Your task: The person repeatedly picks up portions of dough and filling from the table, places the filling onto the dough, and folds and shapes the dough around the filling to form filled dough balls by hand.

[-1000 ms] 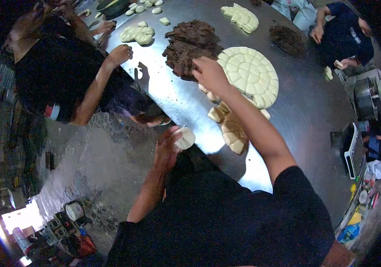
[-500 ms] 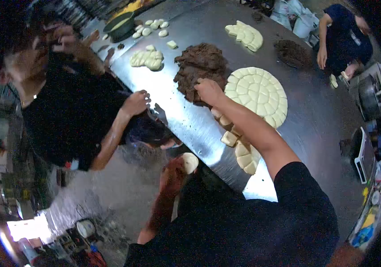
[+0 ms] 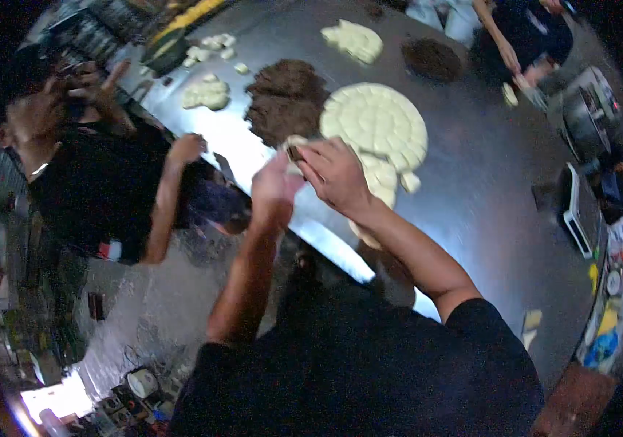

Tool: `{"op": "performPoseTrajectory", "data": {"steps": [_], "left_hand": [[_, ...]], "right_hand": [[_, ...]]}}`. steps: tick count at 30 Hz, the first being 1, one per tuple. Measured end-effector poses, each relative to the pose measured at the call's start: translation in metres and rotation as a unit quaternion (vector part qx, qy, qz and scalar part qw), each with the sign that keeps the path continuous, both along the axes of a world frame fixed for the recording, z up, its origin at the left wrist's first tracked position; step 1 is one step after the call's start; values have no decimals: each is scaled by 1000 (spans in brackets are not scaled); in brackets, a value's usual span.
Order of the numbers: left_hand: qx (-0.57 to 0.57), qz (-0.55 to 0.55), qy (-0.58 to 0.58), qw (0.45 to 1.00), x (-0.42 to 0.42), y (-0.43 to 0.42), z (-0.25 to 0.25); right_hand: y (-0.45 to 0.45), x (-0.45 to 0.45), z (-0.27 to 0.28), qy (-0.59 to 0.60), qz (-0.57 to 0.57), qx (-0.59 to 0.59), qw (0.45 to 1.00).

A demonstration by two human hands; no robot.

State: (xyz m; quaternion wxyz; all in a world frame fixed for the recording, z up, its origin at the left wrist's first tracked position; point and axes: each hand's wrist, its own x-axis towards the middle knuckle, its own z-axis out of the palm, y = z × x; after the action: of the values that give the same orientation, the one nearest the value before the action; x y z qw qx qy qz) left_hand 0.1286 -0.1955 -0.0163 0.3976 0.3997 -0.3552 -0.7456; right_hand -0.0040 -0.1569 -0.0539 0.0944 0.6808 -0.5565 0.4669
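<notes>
Over the metal table's edge, my two hands meet. My left hand (image 3: 273,188), smeared by motion, holds a pale piece of dough (image 3: 295,141), partly hidden by the fingers. A small lump of brown filling (image 3: 294,154) shows at the fingertips of my right hand (image 3: 337,175), against the dough. Just beyond lies the big brown mound of filling (image 3: 286,98). To its right is a round slab of dough (image 3: 377,120) scored into many pieces. Loose dough pieces (image 3: 378,178) lie partly behind my right hand and forearm.
At the left, a person in a dark shirt (image 3: 100,189) stands by the metal table (image 3: 471,211); another person (image 3: 530,36) works at the far right. More dough (image 3: 353,40) and a second brown mound (image 3: 430,60) lie farther back. A metal pot (image 3: 581,113) stands right.
My right hand has left the brown mound with a small lump of filling and come back to my left hand. My left hand has risen with the dough. The whole view has shifted.
</notes>
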Motion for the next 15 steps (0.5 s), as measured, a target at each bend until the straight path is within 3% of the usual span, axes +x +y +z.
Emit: {"op": "performPoseTrajectory", "data": {"steps": [1, 2, 3, 4, 7, 8, 10, 11, 12, 14, 15], "left_hand": [[80, -38, 45, 995, -7, -2, 2], [-15, -66, 14, 998, -13, 3, -3], [-32, -96, 4, 995, -18, 14, -5], [-52, -127, -7, 991, -23, 24, 1], [-100, -226, -60, 967, -44, 52, 18], [-101, -240, -58, 964, -52, 59, 24], [-29, -247, 67, 966, -67, 70, 37], [78, -244, 132, 958, -72, 71, 44], [74, -249, 131, 957, -76, 81, 51], [-51, -187, 71, 978, -86, 99, 64], [-51, -187, 106, 975, -89, 98, 63]], "right_hand": [[20, -8, 8, 1, -13, 18, 1000], [38, -17, 22, 3, -25, 31, 999], [49, -31, 25, -42, 2, 42, 998], [59, -45, 24, -159, 53, 56, 984], [94, -75, 50, -229, 10, 209, 951], [104, -77, 49, -232, -3, 205, 951], [120, -76, 52, -320, -51, 165, 932], [128, -66, 56, -255, -122, 97, 954], [142, -54, 58, -255, -125, 91, 954], [157, -45, 68, -153, -84, -98, 980], [167, -49, 76, -138, -82, -123, 979]]}}
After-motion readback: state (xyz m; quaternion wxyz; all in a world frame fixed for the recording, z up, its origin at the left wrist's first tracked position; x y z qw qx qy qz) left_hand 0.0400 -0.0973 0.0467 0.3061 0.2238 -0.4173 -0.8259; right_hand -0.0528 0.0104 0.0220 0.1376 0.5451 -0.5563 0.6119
